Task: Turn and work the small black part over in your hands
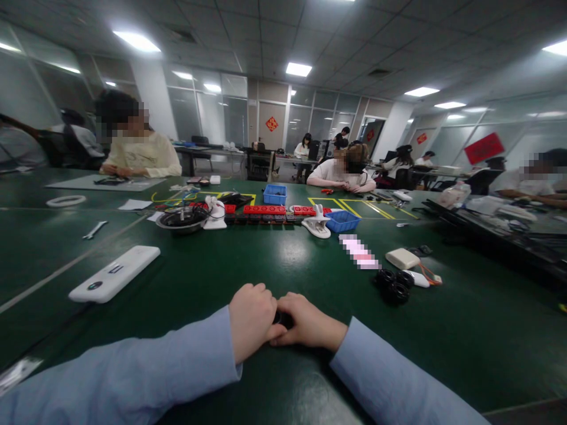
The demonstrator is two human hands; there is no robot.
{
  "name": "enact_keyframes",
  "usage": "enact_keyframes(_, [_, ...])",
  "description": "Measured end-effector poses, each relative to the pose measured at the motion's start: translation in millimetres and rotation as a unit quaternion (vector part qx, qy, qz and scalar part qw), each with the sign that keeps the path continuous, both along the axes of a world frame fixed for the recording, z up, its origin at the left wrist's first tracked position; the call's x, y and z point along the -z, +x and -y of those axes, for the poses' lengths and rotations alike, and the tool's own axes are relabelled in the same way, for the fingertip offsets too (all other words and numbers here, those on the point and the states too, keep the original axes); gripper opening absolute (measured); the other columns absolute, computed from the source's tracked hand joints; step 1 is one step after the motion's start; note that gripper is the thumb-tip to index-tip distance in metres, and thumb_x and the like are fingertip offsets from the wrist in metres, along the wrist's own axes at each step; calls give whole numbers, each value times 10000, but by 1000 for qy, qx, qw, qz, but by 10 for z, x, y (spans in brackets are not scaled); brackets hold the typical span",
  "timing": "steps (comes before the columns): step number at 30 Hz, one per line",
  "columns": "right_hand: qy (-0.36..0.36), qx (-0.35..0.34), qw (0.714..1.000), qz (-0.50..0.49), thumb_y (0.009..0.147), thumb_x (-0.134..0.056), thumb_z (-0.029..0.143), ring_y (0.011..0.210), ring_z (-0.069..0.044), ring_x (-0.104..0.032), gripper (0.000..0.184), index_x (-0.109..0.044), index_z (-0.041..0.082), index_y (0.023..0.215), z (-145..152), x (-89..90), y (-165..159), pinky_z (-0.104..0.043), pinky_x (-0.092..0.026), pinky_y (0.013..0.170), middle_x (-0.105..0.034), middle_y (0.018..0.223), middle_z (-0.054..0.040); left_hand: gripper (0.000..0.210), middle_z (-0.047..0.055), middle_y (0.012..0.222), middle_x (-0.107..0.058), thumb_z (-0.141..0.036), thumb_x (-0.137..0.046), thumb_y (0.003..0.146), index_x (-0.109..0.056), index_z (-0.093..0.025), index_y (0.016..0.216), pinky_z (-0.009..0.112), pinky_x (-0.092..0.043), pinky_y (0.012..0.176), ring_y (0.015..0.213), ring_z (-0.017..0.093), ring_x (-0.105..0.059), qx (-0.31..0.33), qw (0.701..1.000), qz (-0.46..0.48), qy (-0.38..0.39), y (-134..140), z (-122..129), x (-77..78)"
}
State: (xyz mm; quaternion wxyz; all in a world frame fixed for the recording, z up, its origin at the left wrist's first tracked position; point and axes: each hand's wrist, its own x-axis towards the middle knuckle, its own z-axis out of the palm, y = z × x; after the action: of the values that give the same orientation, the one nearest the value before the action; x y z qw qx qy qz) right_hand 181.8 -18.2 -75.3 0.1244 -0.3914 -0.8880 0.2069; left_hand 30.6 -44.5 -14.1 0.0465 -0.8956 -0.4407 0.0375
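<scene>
Low over the green table (292, 254), close in front of me, my left hand (253, 319) and my right hand (305, 321) meet around a small black object (284, 319). Only a dark, rounded bit of it shows between the fingers, so its kind is hidden. Both hands have their fingers curled and pressed onto it. To the right lie several black ring-shaped pieces (394, 285) in a cluster, apart from my hands. A white power bank-like device (116, 274) lies to the left.
Farther back are a metal bowl (183, 219) of black parts, red blocks in a row (264, 211), a white clip stand (317, 223) and blue bins (342, 221). A wrench (95, 229) lies left, a beige box (402, 258) right. Co-workers sit across the table.
</scene>
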Motion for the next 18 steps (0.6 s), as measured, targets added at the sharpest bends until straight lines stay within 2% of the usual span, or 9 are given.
enact_keyframes(6, [2, -4, 1000, 0, 591, -751, 399, 702, -152, -495, 331, -594, 157, 754, -3, 1, -1, -249, -350, 656, -583, 731, -2, 427, 115, 788, -645, -501, -588, 784, -666, -82, 800, 369, -440, 682, 793, 267, -580, -14, 1000, 2, 6, 20, 5, 47])
enact_keyframes(11, [-3, -11, 1000, 1, 606, -743, 412, 713, -157, -497, 349, -613, 161, 812, 5, -26, 0, -258, -347, 664, -592, 752, -8, 486, 99, 766, -641, -579, -571, 756, -661, -103, 787, 362, -445, 667, 760, 260, -593, -2, 1000, 10, 6, -21, -48, 3])
enact_keyframes(14, [1, -6, 1000, 10, 604, -742, 437, 710, -162, -497, 353, -602, 157, 767, 11, -40, 2, -261, -341, 646, -573, 722, -5, 576, 102, 741, -630, -660, -502, 747, -656, -105, 756, 371, -452, 648, 746, 273, -598, 1, 1000, 17, -1, -83, -111, -34])
enact_keyframes(16, [1, -7, 1000, 7, 603, -746, 440, 721, -167, -506, 349, -588, 159, 734, 12, -44, 5, -266, -347, 654, -565, 714, 1, 569, 95, 807, -627, -656, -501, 748, -652, -116, 845, 366, -460, 658, 781, 269, -597, 9, 998, 56, -5, -135, -167, -54])
enact_keyframes(18, [-2, -11, 1000, -2, 604, -753, 422, 751, -174, -520, 337, -587, 162, 741, 12, -47, 11, -273, -361, 682, -576, 738, 1, 537, 87, 935, -616, -604, -552, 747, -620, -134, 997, 353, -466, 713, 864, 253, -584, 46, 993, 112, -12, -191, -234, -71])
